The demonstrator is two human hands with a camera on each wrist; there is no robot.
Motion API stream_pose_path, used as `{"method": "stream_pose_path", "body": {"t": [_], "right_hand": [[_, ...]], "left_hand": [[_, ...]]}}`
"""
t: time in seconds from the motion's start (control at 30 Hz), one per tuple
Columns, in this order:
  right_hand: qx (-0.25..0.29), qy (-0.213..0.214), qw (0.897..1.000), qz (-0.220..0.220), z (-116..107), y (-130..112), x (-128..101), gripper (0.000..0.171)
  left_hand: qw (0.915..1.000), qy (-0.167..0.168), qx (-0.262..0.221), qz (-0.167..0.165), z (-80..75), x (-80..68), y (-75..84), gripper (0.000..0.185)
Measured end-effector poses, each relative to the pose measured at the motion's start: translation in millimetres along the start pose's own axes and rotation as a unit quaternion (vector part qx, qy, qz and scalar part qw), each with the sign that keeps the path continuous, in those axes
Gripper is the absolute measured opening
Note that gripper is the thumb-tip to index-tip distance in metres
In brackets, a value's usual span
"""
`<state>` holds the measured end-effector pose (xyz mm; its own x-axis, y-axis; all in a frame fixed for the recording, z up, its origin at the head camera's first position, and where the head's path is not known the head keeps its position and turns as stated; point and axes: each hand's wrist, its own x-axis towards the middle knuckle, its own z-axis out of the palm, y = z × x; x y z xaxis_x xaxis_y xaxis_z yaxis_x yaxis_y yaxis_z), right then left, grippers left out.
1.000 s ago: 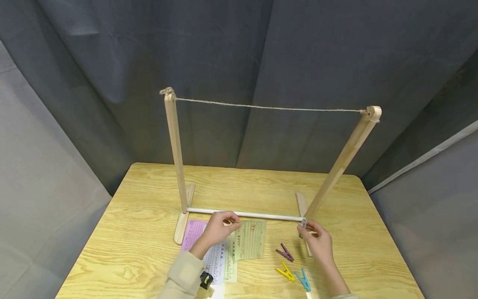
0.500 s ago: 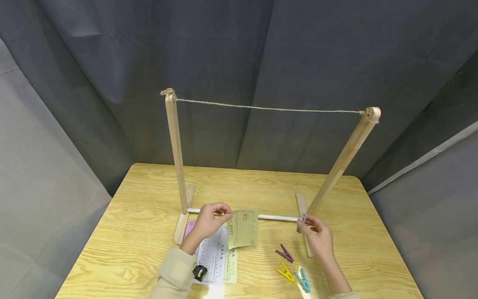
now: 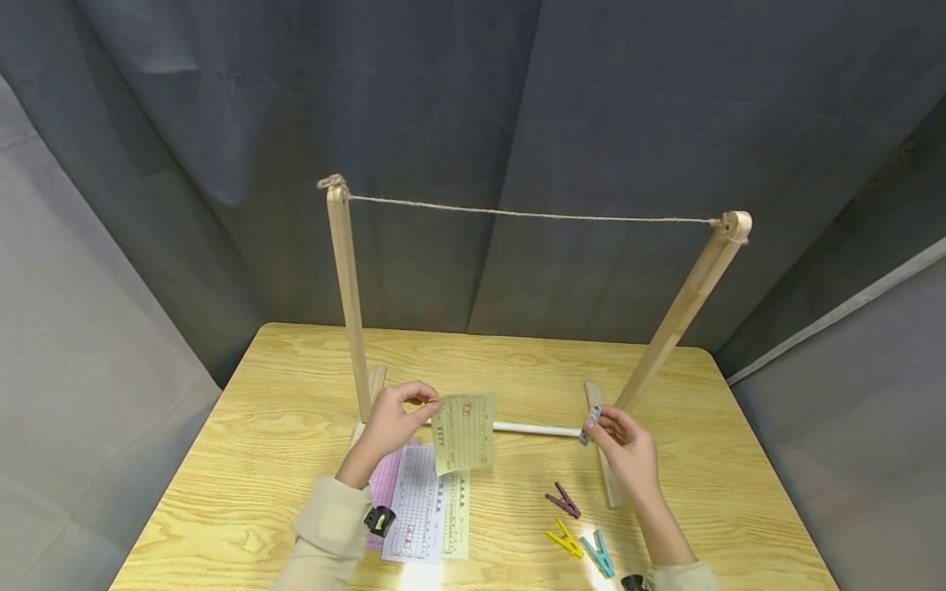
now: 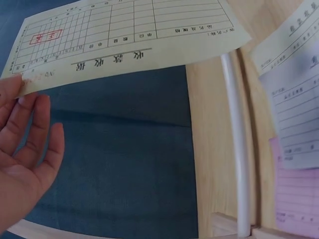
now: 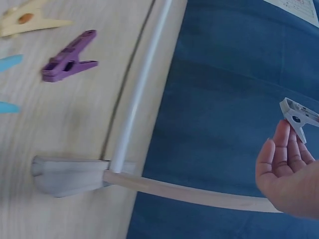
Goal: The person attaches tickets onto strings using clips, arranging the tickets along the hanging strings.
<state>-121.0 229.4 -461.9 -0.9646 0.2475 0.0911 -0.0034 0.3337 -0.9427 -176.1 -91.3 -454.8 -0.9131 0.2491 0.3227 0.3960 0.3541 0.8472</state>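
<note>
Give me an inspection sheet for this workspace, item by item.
Surface: wooden table, light grain.
Job's things: yellow-green slip lifted off the table; white clothespin raised; wooden frame with twine line strung across the top.
Clutter: white slip and pink slip lying flat; purple clothespin, yellow clothespin, blue clothespin on the table.
Hands: left hand pinches the yellow-green slip's corner; right hand holds the white clothespin.
Cables: nothing seen.
Surroundings: grey curtain behind and on both sides.
</note>
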Motion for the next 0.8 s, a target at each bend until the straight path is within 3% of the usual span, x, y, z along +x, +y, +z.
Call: {"method": "stream_pose_path", "body": {"t": [0.3, 0.53, 0.8], "right_hand": [[0.047, 0.002, 0.998, -0.041, 1.9, -21.2, 3.1, 0.026], [0.059, 0.003, 0.997, -0.056, 2.2, -34.2, 4.1, 0.024], [0.066, -0.008, 0.993, -0.096, 5.4, -48.6, 9.1, 0.022]], "left_hand": [[0.9992, 0.024, 0.004, 0.031, -14.1, 8.3, 6.0, 0.008], [0.9995, 0.028, 0.000, 0.016, -21.0, 13.8, 14.5, 0.005], [0.9987, 0.041, 0.004, 0.029, -32.6, 20.8, 22.6, 0.004]]}}
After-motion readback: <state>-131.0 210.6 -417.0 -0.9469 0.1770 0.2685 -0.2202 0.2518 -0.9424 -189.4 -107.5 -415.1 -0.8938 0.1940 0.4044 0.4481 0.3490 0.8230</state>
